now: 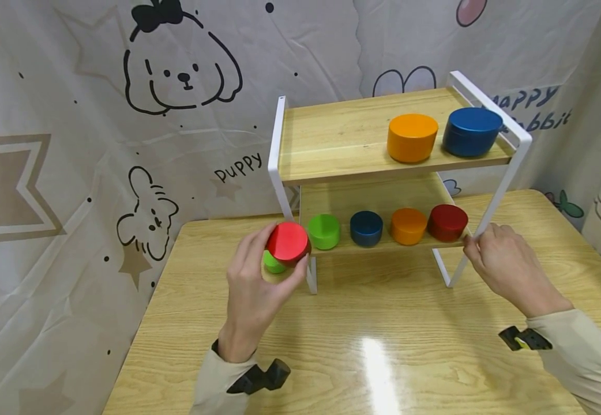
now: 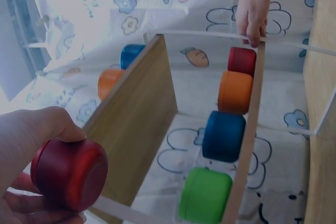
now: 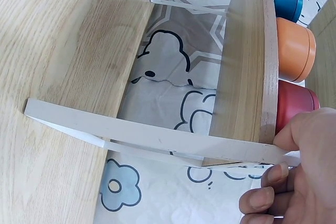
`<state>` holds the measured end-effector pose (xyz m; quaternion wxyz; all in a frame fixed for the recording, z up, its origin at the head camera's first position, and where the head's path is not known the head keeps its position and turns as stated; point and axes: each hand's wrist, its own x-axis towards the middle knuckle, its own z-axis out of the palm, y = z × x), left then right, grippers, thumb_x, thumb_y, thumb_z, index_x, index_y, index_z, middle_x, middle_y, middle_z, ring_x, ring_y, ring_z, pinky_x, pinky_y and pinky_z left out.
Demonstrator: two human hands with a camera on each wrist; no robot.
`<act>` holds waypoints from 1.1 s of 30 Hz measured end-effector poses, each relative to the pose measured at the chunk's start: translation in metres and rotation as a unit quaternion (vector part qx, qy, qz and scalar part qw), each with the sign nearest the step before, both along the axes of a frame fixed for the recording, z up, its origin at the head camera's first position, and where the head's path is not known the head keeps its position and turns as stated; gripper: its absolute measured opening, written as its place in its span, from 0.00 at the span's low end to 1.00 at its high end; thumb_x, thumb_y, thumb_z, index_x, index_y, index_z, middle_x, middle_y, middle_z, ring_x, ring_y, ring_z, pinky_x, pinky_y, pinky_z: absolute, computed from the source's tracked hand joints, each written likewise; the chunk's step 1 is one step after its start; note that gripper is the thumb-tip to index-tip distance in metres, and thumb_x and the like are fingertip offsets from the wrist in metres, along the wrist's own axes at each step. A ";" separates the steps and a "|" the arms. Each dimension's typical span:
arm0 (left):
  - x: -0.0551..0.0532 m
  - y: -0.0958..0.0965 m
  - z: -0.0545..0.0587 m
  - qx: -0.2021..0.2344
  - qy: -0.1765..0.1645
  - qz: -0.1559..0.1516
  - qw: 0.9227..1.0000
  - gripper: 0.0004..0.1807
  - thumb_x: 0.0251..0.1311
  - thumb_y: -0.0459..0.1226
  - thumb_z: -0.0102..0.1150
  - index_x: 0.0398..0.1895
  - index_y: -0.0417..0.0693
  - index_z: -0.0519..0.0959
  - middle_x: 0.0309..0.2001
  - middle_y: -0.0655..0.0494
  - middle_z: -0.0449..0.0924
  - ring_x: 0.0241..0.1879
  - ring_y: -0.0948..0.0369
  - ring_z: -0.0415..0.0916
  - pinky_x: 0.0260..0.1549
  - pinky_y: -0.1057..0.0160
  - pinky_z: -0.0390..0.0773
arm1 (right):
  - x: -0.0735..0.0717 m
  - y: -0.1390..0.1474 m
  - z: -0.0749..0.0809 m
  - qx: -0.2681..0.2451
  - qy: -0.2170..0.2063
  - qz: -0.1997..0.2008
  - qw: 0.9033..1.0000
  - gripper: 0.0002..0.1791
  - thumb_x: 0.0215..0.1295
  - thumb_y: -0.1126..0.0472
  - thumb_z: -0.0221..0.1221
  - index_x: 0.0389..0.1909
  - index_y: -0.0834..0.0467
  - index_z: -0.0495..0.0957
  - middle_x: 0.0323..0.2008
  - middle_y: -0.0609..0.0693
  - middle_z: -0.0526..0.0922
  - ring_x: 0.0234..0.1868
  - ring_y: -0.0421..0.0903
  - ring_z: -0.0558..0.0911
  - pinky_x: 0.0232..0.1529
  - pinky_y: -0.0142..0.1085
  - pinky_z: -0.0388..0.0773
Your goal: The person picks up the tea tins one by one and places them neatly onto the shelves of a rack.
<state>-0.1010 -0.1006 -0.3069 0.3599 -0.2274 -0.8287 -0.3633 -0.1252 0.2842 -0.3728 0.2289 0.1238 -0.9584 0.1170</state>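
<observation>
My left hand holds a red round tin between thumb and fingers, at the left end of a two-tier wooden shelf with white side frames. In the left wrist view the red tin is tilted and clear of the boards. My right hand grips the white frame at the right end of the lower board, thumb near its edge. On the lower board, left to right, stand a green tin, dark blue tin, orange tin and dark red tin.
On the top board stand a yellow-orange tin and a blue tin, toward the right. Another green tin is partly hidden behind my left hand. The shelf stands on a wooden table, before a patterned cloth.
</observation>
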 end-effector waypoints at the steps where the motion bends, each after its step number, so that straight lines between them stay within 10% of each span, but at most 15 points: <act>1: 0.000 0.002 0.002 -0.001 0.002 -0.003 1.000 0.30 0.46 0.37 0.71 0.54 0.33 0.75 0.47 0.42 0.79 0.45 0.53 0.79 0.45 0.59 0.81 | 0.000 0.000 0.000 0.000 0.001 0.001 1.000 0.20 0.67 0.62 0.50 0.14 0.59 0.66 0.15 0.50 0.63 0.19 0.48 0.62 0.20 0.36 0.57; 33: -0.035 0.059 0.079 -0.026 0.039 -0.069 0.997 0.31 0.52 0.41 0.68 0.56 0.30 0.74 0.50 0.42 0.79 0.48 0.53 0.78 0.49 0.66 0.77 | 0.000 0.002 0.000 -0.004 -0.011 0.005 1.000 0.20 0.67 0.63 0.50 0.13 0.59 0.67 0.16 0.50 0.63 0.19 0.49 0.63 0.21 0.36 0.57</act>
